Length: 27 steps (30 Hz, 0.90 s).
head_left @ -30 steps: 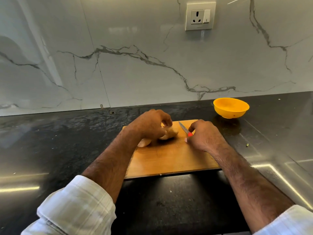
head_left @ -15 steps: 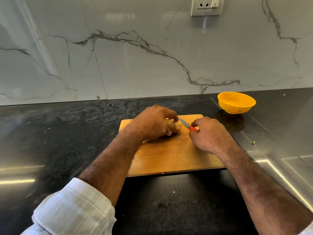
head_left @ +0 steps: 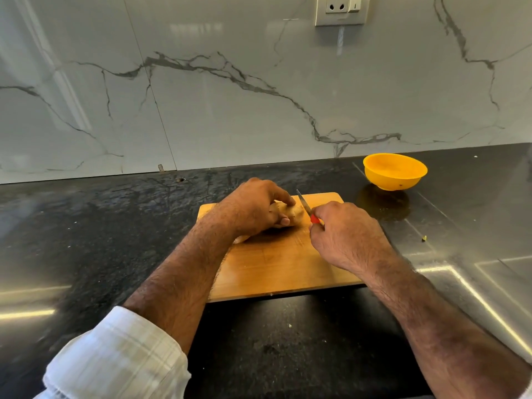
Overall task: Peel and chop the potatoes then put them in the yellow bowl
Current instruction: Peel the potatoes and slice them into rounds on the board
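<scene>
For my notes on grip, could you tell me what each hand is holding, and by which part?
Left hand grips the potato from above, on the cutting board. Right hand holds the knife by its red handle.

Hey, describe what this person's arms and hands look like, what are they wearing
Both hands, left hand and right hand, are bare: no gloves, rings or watch visible. The forearms are bare and hairy. The left sleeve is white with a faint check, pushed up toward the elbow. Only a sliver of white right sleeve shows.
</scene>
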{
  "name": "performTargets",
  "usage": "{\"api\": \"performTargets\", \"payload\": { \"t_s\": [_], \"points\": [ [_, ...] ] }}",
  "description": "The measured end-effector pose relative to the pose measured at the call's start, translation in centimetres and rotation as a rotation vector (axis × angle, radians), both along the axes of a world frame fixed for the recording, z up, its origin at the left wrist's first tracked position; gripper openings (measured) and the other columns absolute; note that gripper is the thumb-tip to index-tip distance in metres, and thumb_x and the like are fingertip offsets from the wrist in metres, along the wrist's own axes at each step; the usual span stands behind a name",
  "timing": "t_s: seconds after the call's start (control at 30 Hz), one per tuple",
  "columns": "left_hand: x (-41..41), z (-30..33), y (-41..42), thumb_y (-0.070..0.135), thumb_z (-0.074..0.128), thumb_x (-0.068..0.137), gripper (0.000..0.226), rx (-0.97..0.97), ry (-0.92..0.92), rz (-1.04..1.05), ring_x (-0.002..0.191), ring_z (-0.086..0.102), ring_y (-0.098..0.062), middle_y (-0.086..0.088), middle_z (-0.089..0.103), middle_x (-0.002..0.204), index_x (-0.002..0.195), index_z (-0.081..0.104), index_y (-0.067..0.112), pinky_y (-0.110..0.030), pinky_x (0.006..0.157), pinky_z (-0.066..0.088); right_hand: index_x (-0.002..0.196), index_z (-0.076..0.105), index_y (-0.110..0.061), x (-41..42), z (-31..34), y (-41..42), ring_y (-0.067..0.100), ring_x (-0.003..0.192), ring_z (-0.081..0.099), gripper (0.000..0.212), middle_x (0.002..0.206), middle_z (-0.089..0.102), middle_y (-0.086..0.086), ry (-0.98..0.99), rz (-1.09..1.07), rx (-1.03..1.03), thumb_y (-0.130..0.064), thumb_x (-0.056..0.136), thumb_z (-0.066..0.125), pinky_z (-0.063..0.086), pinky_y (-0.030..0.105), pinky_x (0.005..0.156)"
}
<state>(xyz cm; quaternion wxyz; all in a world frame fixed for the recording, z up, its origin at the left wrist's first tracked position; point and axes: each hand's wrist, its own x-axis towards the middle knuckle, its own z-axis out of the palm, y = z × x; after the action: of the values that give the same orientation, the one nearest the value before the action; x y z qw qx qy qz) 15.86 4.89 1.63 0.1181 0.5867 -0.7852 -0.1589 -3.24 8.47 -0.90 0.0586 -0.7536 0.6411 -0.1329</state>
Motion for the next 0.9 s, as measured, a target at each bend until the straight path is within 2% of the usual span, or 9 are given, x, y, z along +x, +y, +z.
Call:
{"api": "performTargets", "payload": {
  "t_s": [0.1, 0.3, 0.43, 0.7, 0.9],
  "points": [
    [0.0, 0.0, 0.0, 0.036, 0.076, 0.096, 0.048, 0.008, -0.010, 0.003, 0.131, 0.055, -0.021, 0.001, 0.060, 0.147, 0.141, 0.064, 0.040, -0.043, 0.109, 0.046, 0.134, 0.062, -0.027, 0.1, -0.1, 0.4, 0.016, 0.092, 0.063, 0.039, 0.110, 0.067, -0.002, 0.014, -0.002, 0.005, -0.044, 0.099, 0.056, 0.061, 0.035, 0.078],
    [-0.1, -0.1, -0.6, 0.037, 0.075, 0.096, 0.047, 0.029, -0.043, -0.007, 0.137, 0.051, -0.024, 0.003, 0.055, 0.154, 0.141, 0.063, 0.046, -0.049, 0.114, 0.044, 0.139, 0.059, -0.027, 0.3, 0.2, 0.7, 0.017, 0.096, 0.064, 0.042, 0.116, 0.067, 0.000, 0.032, 0.006, 0.014, -0.044, 0.101, 0.053, 0.060, 0.034, 0.079],
    [-0.2, -0.1, -0.7, 0.038, 0.077, 0.095, 0.046, 0.015, -0.048, -0.010, 0.138, 0.049, -0.024, 0.003, 0.054, 0.154, 0.138, 0.065, 0.047, -0.051, 0.114, 0.044, 0.138, 0.059, -0.029, 0.5, 0.3, 0.7, 0.017, 0.090, 0.062, 0.041, 0.108, 0.065, -0.001, 0.031, -0.003, 0.018, -0.045, 0.101, 0.053, 0.058, 0.032, 0.074],
    [-0.4, -0.3, -0.9, 0.037, 0.076, 0.095, 0.043, 0.014, -0.058, -0.014, 0.142, 0.046, -0.025, 0.003, 0.052, 0.155, 0.135, 0.066, 0.048, -0.056, 0.117, 0.041, 0.138, 0.059, -0.027, 0.6, 0.5, 0.2, 0.018, 0.096, 0.063, 0.042, 0.110, 0.065, -0.002, 0.050, 0.006, 0.083, -0.043, 0.099, 0.057, 0.061, 0.037, 0.082],
    [-0.4, -0.5, -0.7, 0.027, 0.077, 0.096, 0.044, -0.010, -0.054, -0.038, 0.140, 0.047, -0.023, 0.005, 0.055, 0.152, 0.136, 0.068, 0.043, -0.054, 0.116, 0.043, 0.125, 0.069, -0.023, 1.0, 0.8, -0.9, 0.014, 0.083, 0.064, 0.031, 0.093, 0.066, -0.004, -0.012, 0.017, 0.061, -0.034, 0.097, 0.063, 0.061, 0.031, 0.073]
  ]
}}
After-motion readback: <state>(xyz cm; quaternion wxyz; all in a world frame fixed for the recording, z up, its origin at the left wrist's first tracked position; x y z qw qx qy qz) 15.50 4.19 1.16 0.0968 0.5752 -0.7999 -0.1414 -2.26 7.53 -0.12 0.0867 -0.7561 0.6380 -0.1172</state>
